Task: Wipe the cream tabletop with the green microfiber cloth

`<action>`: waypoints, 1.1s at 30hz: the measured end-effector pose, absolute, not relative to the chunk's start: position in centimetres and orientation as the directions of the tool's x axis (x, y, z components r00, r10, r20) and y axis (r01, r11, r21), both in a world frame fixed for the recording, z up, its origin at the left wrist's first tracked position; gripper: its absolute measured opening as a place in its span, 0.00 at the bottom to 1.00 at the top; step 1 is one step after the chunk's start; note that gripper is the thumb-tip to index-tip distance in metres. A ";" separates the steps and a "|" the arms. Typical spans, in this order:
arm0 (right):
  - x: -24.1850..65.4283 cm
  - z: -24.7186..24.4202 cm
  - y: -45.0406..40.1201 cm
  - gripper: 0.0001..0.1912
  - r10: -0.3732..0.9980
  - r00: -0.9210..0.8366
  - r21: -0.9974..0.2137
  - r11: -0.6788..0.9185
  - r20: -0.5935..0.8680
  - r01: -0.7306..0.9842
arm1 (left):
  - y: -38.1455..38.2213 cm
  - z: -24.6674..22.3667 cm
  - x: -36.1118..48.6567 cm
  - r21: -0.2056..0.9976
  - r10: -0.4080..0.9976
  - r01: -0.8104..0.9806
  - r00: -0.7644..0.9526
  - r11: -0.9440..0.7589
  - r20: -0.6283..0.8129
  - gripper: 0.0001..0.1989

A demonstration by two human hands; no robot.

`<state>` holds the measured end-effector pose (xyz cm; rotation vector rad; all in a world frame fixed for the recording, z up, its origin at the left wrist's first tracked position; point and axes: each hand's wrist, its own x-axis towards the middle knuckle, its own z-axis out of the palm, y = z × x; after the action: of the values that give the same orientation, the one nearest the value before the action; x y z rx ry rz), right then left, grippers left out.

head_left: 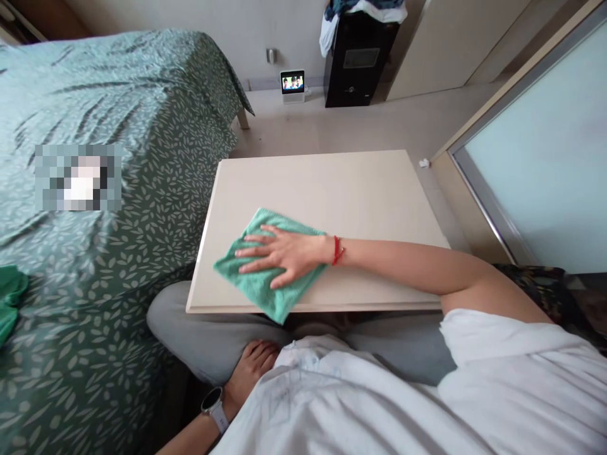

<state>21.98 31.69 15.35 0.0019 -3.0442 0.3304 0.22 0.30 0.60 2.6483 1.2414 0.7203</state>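
My right hand (284,253) lies flat with fingers spread on a green cloth (298,302), pressing it against the cream tabletop (322,189). One corner of the cloth hangs over the table's near edge, and the rest is spread out near the left end. My left hand (253,366) rests on my grey-trousered thigh (199,328), below the table's front edge. Its fingers lie stretched out, and I see nothing in them. A watch is on the left wrist; a red string bracelet circles the right one.
To the left stands a bed with a green leaf-print sheet (156,189); a green fabric (10,297) and a blurred-out item lie on it. A small lit screen (293,85) and a black cabinet (358,60) topped with clothes stand by the wall. A frosted panel (545,145) is at right.
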 end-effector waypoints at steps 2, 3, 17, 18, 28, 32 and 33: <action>21.6 15.5 35.5 0.37 0.232 -0.972 -0.235 0.947 0.035 0.217 | 0.3 0.7 0.3 0.316 0.758 0.694 0.545 -0.647 0.358 0.23; 21.4 15.6 37.6 0.38 0.347 -0.938 -0.245 0.911 0.014 0.333 | 0.3 0.8 0.3 0.318 0.760 0.695 0.543 -0.645 0.358 0.23; 21.8 17.4 43.4 0.44 0.869 -0.490 -0.298 0.451 -0.070 0.842 | 0.6 1.5 0.7 0.327 0.765 0.695 0.533 -0.640 0.363 0.23; 22.2 17.3 41.9 0.44 0.849 -0.524 -0.294 0.484 -0.071 0.824 | 0.6 1.4 0.6 0.330 0.764 0.693 0.535 -0.641 0.359 0.24; 30.0 15.9 22.7 0.43 0.531 -0.848 -0.292 0.812 0.008 0.506 | 0.6 1.6 0.6 0.328 0.766 0.696 0.541 -0.639 0.346 0.25; 31.8 15.5 23.7 0.44 0.586 -0.810 -0.293 0.770 -0.026 0.567 | 0.6 1.8 0.7 0.342 0.774 0.696 0.533 -0.631 0.342 0.24; 31.9 15.4 25.3 0.44 0.628 -0.778 -0.281 0.741 -0.032 0.610 | 0.6 1.8 0.7 0.347 0.776 0.696 0.530 -0.629 0.342 0.24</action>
<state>31.90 25.33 15.42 -1.0219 -2.8707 0.4280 0.70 0.59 1.83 2.5976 1.2607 0.7073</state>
